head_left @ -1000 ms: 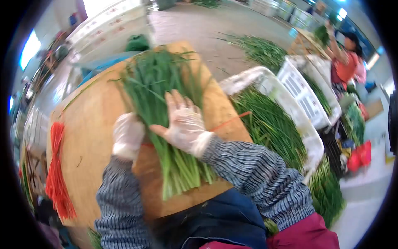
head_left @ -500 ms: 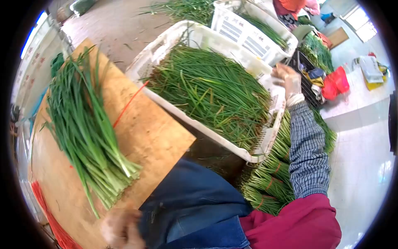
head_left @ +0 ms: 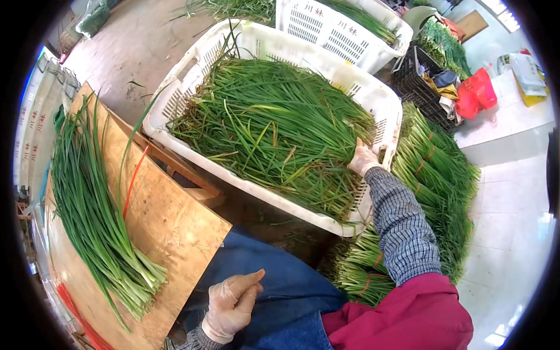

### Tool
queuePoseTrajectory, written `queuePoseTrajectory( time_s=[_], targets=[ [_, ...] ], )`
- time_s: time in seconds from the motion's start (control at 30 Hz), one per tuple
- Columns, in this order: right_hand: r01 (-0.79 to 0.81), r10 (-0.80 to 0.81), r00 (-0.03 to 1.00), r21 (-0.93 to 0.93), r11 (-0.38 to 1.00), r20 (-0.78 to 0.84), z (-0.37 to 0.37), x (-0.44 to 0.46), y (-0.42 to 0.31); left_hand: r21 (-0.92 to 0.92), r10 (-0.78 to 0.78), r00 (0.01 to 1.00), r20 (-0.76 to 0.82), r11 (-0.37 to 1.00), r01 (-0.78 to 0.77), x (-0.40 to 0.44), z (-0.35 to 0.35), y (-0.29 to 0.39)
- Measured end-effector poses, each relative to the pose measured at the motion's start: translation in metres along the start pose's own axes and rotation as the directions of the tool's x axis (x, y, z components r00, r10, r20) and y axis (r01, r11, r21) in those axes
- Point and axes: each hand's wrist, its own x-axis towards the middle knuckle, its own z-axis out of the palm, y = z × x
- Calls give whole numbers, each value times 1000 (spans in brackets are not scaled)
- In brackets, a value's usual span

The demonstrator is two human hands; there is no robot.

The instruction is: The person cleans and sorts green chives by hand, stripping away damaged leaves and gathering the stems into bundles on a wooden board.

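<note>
White plastic forms the near crate (head_left: 280, 45), one of two such crates close ahead; the far crate (head_left: 332, 36) stands directly behind it. One heap of loose greens (head_left: 274, 128) fills the near crate. Hands: two, both gloved. Right hand (head_left: 364, 160) is at the heap's right end, beside the crate wall; one finger lies extended at the stems, the others are partly hidden, and I cannot tell whether they pinch anything. Left hand (head_left: 232, 302) is over the lap (head_left: 280, 312), fingers curled with tips close to one another; whether they grip anything cannot be told.

Table (head_left: 181, 227), at left: one bunch (head_left: 105, 221) lies on it, pale ends toward the lap, with one red tie (head_left: 136, 178) beside it and one pile of ties (head_left: 81, 321) near the edge. Tied bundles (head_left: 434, 175) lie right of the near crate; they overlap, so their number cannot be fixed. Beyond: one black crate (head_left: 417, 87), one red bag (head_left: 475, 96), one board (head_left: 471, 25).

Obstructions: the near crate's long wall stands between left hand and heap; the right sleeve (head_left: 402, 221) hides part of the bundles
</note>
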Motion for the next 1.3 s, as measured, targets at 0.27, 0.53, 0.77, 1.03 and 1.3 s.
queuePoseTrajectory(
  time_s=[0.27, 0.53, 0.77, 1.03, 1.3],
  targets=[
    [-41, 39, 997, 36, 999, 60, -4, 6, -8, -77, -92, 996, 10, 993, 93, 7, 7, -11],
    [2, -17, 971, 61, 998, 239, -38, 3, -11, -231, -233, 972, 27, 945, 233, 4, 8, -21],
    [-15, -7, 975, 98, 995, 222, -32, 6, -9, -278, -282, 958, 52, 917, 285, 7, 8, -22],
    [91, -213, 919, 349, 933, 331, -117, -40, -35, -309, -313, 934, 174, 883, 353, 55, 15, -12],
    [-169, -441, 771, 814, 555, 460, -104, -120, -81, -521, -392, 820, 418, 636, 570, 123, 55, -26]
  ],
)
